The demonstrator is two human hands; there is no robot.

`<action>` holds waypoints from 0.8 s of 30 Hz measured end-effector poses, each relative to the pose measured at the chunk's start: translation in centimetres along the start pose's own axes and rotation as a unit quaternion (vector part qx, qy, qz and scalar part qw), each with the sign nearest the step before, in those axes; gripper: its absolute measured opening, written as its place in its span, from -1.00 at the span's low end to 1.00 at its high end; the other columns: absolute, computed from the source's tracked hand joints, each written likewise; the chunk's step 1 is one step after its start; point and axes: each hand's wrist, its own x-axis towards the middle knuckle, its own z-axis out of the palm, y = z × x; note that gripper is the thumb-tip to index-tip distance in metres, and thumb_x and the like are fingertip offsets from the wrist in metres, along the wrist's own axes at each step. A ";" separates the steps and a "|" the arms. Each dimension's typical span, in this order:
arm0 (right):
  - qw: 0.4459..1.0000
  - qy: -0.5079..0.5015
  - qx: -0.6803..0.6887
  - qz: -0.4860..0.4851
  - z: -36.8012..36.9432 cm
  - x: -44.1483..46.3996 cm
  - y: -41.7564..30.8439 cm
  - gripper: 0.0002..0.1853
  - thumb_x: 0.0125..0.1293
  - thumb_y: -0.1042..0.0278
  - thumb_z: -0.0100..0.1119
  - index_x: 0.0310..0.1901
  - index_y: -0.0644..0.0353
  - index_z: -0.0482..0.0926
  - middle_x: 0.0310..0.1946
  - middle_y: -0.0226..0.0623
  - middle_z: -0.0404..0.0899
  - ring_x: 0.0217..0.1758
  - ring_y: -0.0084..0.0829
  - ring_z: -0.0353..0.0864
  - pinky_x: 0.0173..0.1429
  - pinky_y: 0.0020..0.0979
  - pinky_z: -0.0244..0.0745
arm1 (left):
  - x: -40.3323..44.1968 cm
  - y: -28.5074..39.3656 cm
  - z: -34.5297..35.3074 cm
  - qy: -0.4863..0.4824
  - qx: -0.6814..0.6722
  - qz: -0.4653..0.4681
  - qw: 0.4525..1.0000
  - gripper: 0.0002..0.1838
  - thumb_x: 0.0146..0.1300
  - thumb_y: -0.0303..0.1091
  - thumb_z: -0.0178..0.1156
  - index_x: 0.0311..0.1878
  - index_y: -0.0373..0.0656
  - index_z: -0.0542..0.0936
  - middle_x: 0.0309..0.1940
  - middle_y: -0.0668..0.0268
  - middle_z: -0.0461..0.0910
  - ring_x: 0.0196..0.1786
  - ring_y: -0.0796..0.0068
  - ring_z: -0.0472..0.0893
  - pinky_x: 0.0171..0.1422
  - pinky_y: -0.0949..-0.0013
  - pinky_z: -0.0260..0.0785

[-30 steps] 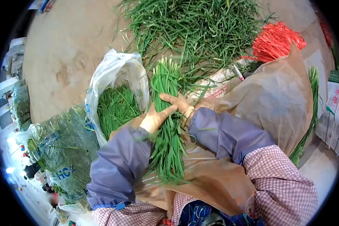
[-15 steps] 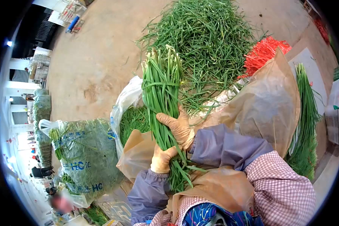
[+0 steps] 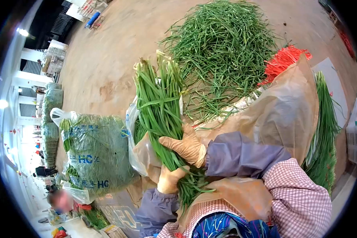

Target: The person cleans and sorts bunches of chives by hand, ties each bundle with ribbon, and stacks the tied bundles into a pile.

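A thick bunch of garlic chives (image 3: 158, 107) stands tilted in front of my body, its pale cut ends upward and leaning left. My right hand (image 3: 187, 147), in a tan glove, is wrapped round the middle of the bunch from the right. Lower down, my gloved left hand (image 3: 170, 179) grips the leafy part. The leaf tips hang below it over a tan plastic apron (image 3: 242, 194). Some fingers of both hands are hidden behind the leaves. A few leaves lie crosswise over the upper bunch.
A large heap of loose green leaves (image 3: 222, 43) lies ahead on the floor, with red ties (image 3: 285, 63) beside it. More long chives (image 3: 323, 123) lie at right. A stuffed clear bag (image 3: 99, 154) stands at left. Another person (image 3: 61, 201) is at far left.
The top of the bunch has tipped left and its pale ends have fanned out. Both hands keep their grip, slightly shifted. The camera view has turned a little.
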 end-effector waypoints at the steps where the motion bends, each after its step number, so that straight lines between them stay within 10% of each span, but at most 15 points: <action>1: 1.000 0.008 -0.008 -0.013 0.1 -0.1 0.2 -0.32 0.25 0.28 0.38 0.36 0.10 0.28 -0.02 -0.30 0.64 -0.07 -0.42 0.61 -0.03 -0.35 0.57 | -0.3 -0.4 -0.4 -0.029 -0.113 -0.016 0.993 -0.37 -0.03 -0.27 0.43 0.14 -0.25 0.49 -0.04 0.21 0.62 -0.04 0.27 0.64 0.05 0.30 0.52; 3: 0.999 0.021 0.007 -0.027 0.5 -0.5 -0.1 -0.32 0.26 0.29 0.37 0.36 0.11 0.27 -0.02 -0.29 0.64 -0.06 -0.42 0.61 -0.01 -0.35 0.57 | -1.3 1.3 0.8 -0.042 -0.257 -0.039 0.965 -0.04 -0.08 0.00 0.50 0.35 -0.22 0.28 0.09 0.21 0.55 0.08 0.23 0.60 0.17 0.25 0.51; 7: 0.999 0.040 -0.009 -0.011 1.1 -1.6 -0.4 -0.35 0.26 0.33 0.37 0.33 0.15 0.29 -0.02 -0.29 0.62 -0.04 -0.44 0.59 0.04 -0.38 0.55 | -1.6 0.2 3.1 0.012 -0.319 0.018 0.947 0.01 -0.01 0.03 0.51 0.41 -0.22 0.21 0.26 0.23 0.39 0.20 0.30 0.51 0.24 0.27 0.46; 16: 0.941 -0.105 0.283 0.151 2.0 -1.1 -3.8 -0.43 0.21 0.31 0.42 0.22 0.19 0.41 -0.05 -0.29 0.63 -0.06 -0.33 0.64 0.05 -0.23 0.60 | -2.3 -0.3 0.7 0.105 -0.107 0.033 0.988 -0.09 -0.08 -0.59 0.47 0.38 -0.22 0.24 0.19 0.23 0.45 0.14 0.34 0.51 0.20 0.32 0.44; 20: 0.932 -0.083 0.350 0.044 2.1 1.3 -5.2 -0.55 0.25 0.21 0.37 0.10 0.20 0.53 -0.08 -0.23 0.68 -0.08 -0.38 0.69 0.01 -0.34 0.65 | -5.7 1.1 -3.1 0.074 0.128 0.011 0.989 -0.42 0.01 -0.54 0.37 0.17 -0.30 0.48 0.00 0.23 0.59 -0.02 0.34 0.57 0.12 0.31 0.43; 24: 0.978 0.041 0.181 -0.091 -0.7 5.8 -3.6 -0.74 0.39 0.19 0.22 -0.06 0.18 0.58 -0.35 -0.40 0.64 -0.33 -0.57 0.62 -0.29 -0.48 0.62 | -7.7 0.9 -4.4 0.086 0.001 -0.120 0.989 -0.45 -0.03 -0.52 0.38 0.12 -0.29 0.53 -0.07 0.24 0.61 -0.05 0.38 0.58 0.07 0.30 0.45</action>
